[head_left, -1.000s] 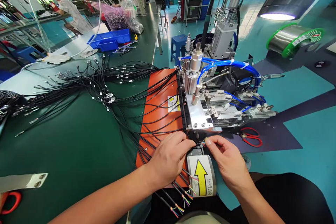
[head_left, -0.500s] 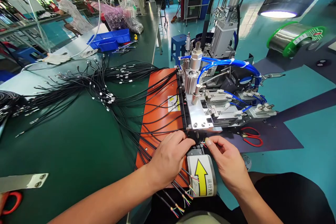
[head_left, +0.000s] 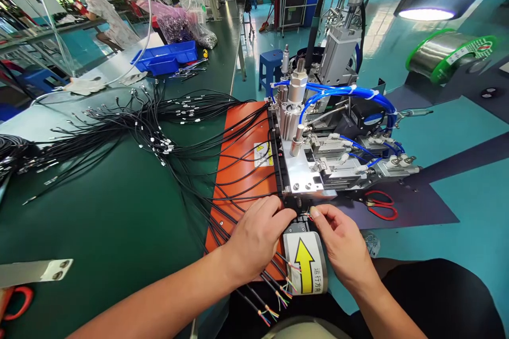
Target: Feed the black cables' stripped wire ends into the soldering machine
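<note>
My left hand (head_left: 258,233) is closed at the machine's near end, its thumb pressed on what looks like the end of a black cable; its curled fingers hide most of it. Thin coloured wires (head_left: 307,215) stick out beyond that thumb. The tips of my right hand's (head_left: 344,246) thumb and forefinger pinch these wires. Just above both hands is the metal machine (head_left: 302,169) with blue air hoses (head_left: 345,93). Below them a curved plate (head_left: 294,262) bears a yellow arrow. Several black cables with fanned-out coloured wire ends (head_left: 274,304) hang beside my left forearm.
Black cables (head_left: 147,122) spread over the green table (head_left: 99,228) and orange plate (head_left: 242,143). Red-handled scissors (head_left: 380,205) lie right of the machine, below a solder wire spool (head_left: 445,55). A blue tray (head_left: 167,58) stands farther back, and people sit at the far left.
Both hands keep nearly the same place and grip. The view has shifted very slightly; the cables and machine look unchanged.
</note>
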### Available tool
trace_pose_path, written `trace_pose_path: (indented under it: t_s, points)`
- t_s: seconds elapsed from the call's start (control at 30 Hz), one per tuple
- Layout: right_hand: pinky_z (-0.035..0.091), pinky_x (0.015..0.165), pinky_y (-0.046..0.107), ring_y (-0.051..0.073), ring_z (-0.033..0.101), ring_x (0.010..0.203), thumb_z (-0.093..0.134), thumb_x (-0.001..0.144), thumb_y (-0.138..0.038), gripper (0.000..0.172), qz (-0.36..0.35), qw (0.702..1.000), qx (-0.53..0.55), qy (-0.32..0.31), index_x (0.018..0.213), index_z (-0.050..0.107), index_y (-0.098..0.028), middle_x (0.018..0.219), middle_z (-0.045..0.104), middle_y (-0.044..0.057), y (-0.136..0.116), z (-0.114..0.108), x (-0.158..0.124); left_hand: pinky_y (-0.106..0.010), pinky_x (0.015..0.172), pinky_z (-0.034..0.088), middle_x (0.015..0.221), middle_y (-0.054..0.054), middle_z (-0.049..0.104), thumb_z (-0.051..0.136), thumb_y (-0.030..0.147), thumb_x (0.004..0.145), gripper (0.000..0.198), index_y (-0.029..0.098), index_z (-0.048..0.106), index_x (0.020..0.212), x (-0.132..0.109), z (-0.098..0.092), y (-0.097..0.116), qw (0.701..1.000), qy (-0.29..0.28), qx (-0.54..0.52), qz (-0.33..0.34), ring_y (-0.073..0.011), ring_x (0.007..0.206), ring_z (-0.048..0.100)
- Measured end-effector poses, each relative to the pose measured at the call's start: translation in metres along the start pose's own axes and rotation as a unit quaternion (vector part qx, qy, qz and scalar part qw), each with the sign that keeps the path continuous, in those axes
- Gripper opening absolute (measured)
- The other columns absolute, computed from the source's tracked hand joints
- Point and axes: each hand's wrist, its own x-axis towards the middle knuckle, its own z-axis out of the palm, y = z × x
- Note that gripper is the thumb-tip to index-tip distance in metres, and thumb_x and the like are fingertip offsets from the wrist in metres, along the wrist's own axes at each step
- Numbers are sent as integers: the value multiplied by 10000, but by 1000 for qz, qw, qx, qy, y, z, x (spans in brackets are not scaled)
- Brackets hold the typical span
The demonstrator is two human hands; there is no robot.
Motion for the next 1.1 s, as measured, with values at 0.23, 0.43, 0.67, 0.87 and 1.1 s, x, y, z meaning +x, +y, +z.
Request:
trace_pose_path:
  t_s: [0.23,0.43,0.67,0.87,1.1]
  points:
    - [474,740,284,193,559,829,657,870,-575,412,24,999,-15,-22,957,704,-175,862,663,47,-7,-9,-12,-319,777,476,966,-74,567,485,115,964,207,159,646,1086,-1,0,-1,1000,-8,-16,-9,-202,883,530]
    - [455,670,293,194,563,775,640,877,-576,382,1,997,-76,-10,907,675,-198,830,653,38,-10,-7,-14,-320,755,480,936,-75,568,482,112,962,211,150,663,1065,0,0,-1,1000,-5,-17,-7,-200,861,531]
    - [428,693,298,164,551,750,524,980,-464,295,-146,961,-235,29,845,638,-228,851,605,22,-15,-8,-12,-321,758,480,939,-74,566,464,131,974,225,155,665,1072,0,0,-1,1000,-8,-19,-10,-196,856,524]
    - [427,707,310,178,556,774,497,998,-456,298,-170,951,-259,22,841,618,-234,857,593,29,-12,-11,-10,-319,765,478,942,-74,564,459,129,977,229,156,662,1080,-1,0,-1,1000,0,-21,-7,-196,865,525]
    - [439,898,300,178,592,1005,480,1017,-423,243,-182,950,-252,19,1112,637,-264,1080,619,27,-12,-13,-5,-312,759,471,946,-71,569,458,127,979,226,155,659,1078,0,2,-2,1000,11,-18,4,-193,863,525]
